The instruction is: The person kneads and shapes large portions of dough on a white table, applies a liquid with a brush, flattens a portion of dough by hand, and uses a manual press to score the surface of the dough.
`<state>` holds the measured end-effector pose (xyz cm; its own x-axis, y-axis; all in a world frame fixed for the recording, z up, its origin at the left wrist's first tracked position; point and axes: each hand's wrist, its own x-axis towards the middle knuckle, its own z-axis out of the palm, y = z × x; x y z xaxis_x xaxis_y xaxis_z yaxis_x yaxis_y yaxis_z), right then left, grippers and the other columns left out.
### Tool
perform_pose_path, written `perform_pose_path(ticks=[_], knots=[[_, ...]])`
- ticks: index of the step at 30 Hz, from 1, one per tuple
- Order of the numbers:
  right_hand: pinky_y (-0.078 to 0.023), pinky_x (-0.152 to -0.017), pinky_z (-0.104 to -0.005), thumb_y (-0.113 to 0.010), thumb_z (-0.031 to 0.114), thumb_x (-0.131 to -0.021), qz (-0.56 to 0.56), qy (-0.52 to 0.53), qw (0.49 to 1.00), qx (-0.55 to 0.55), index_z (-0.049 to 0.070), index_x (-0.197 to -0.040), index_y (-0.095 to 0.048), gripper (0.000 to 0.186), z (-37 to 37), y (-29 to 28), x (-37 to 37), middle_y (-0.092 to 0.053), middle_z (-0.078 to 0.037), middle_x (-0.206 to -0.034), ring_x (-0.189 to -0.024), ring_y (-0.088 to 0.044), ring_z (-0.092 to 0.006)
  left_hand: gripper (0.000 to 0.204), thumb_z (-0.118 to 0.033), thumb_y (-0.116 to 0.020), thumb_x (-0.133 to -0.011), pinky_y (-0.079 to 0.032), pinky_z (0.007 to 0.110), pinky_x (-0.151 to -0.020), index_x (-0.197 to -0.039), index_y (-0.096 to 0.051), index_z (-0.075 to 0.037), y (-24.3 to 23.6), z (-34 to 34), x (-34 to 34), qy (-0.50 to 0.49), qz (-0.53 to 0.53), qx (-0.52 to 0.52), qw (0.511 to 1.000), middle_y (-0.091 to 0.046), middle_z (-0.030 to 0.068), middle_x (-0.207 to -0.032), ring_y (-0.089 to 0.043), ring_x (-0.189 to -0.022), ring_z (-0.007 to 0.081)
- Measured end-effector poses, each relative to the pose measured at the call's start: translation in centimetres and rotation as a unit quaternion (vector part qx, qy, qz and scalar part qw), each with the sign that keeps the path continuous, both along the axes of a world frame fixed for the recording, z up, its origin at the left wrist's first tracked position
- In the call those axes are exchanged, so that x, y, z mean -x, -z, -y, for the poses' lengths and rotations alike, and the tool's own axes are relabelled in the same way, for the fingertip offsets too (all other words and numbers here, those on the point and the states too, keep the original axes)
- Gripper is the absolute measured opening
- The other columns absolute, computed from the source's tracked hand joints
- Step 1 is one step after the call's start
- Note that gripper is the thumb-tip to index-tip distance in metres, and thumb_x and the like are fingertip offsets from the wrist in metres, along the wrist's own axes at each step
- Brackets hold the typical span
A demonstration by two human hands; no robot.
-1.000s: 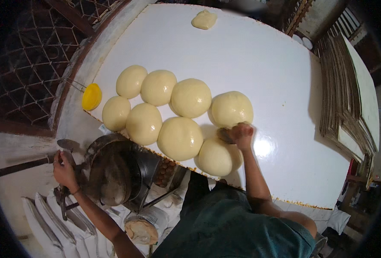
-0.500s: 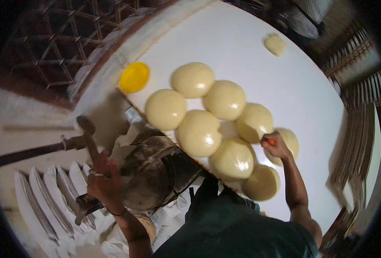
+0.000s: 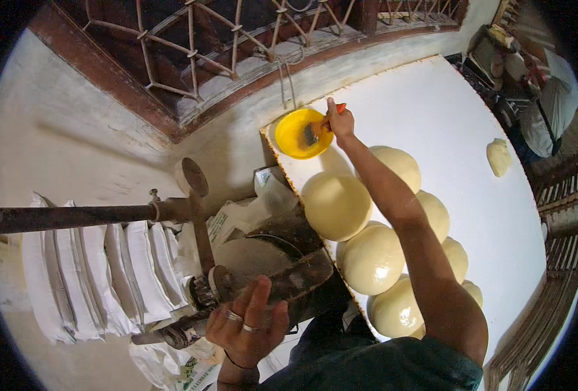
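With my right hand (image 3: 341, 122) I grip a pastry brush (image 3: 311, 134) by its orange handle, its bristles down inside the yellow bowl (image 3: 287, 144) at the far left corner of the table. Large round dough balls (image 3: 336, 207) lie on the white tabletop under and beside my right forearm, several with a glossy top. Part of the group is hidden by that arm. My left hand (image 3: 250, 324), with two rings, hovers off the table's left side near the dark metal machine. Its fingers are apart and hold nothing.
A small dough piece (image 3: 498, 158) sits near the table's right edge. Left of the table stand a machine with a metal bar (image 3: 74, 218) and a row of white sacks (image 3: 96, 274). A barred window (image 3: 237, 52) is set in the far wall. Stacked trays (image 3: 543, 313) line the right.
My right hand has carried the brush from the dough balls at the right to the yellow bowl. The view has shifted left, and my left hand appears lower and nearer the table.
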<state>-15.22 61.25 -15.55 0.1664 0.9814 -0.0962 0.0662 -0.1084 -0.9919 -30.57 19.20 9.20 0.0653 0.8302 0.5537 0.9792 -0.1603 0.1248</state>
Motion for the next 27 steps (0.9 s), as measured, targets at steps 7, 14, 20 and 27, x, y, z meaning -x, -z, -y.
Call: perform_pose_path(ticks=[7, 14, 20, 27], knots=[[-0.046, -0.070, -0.0377, -0.064, 0.031, -0.084, 0.313, -0.277, 0.804, -0.423, 0.006, -0.081, -0.065, 0.025, 6.5, -1.3, 6.6, -0.060, -0.012, -0.076, -0.081, -0.059, -0.0270, 0.032, -0.029, -0.066, -0.079, -0.047, 0.028, -0.055, -0.107, -0.064, -0.014, -0.6, 0.2, 0.5, -0.003, -0.011, 0.018, 1.000, -0.068, 0.0021, -0.085, -0.061, -0.060, 0.0139], [-0.047, -0.072, -0.0259, -0.063, 0.020, -0.087, -0.009, -0.131, 0.958, -0.255, -0.002, -0.083, -0.061, 0.022, 18.6, -9.0, -4.3, -0.064, -0.007, -0.085, -0.080, -0.059, -0.0110, 0.027, -0.026, -0.067, -0.078, -0.045, 0.034, -0.053, -0.104, -0.067, -0.016, 0.2, -0.7, -0.2, -0.039, 0.024, 0.039, 0.998, -0.064, 0.0026, -0.065, -0.059, -0.055, 0.0212], [-0.043, -0.070, -0.0312, -0.038, 0.060, -0.089, -0.504, 0.058, 0.854, -0.117, 0.016, -0.065, -0.033, 0.050, 42.1, -15.0, -23.5, -0.024, 0.006, -0.053, -0.047, -0.027, -0.0064, 0.039, -0.047, -0.054, -0.087, -0.049, 0.040, -0.073, -0.110, -0.066, -0.018, 0.5, -0.2, 1.0, -0.144, 0.005, 0.054, 0.988, -0.069, 0.0097, -0.091, -0.065, -0.082, 0.0278], [-0.029, -0.039, -0.0257, -0.053, 0.040, -0.092, -0.190, 0.271, 0.938, 0.107, 0.013, -0.064, -0.039, 0.042, 56.7, -8.0, -32.3, -0.035, 0.004, -0.051, -0.042, -0.033, -0.0078, 0.036, -0.048, -0.056, -0.084, -0.048, 0.038, -0.064, -0.103, -0.069, -0.019, 0.5, -1.3, 0.7, -0.095, 0.026, -0.006, 0.995, -0.069, 0.0067, -0.086, -0.065, -0.075, 0.0270]])
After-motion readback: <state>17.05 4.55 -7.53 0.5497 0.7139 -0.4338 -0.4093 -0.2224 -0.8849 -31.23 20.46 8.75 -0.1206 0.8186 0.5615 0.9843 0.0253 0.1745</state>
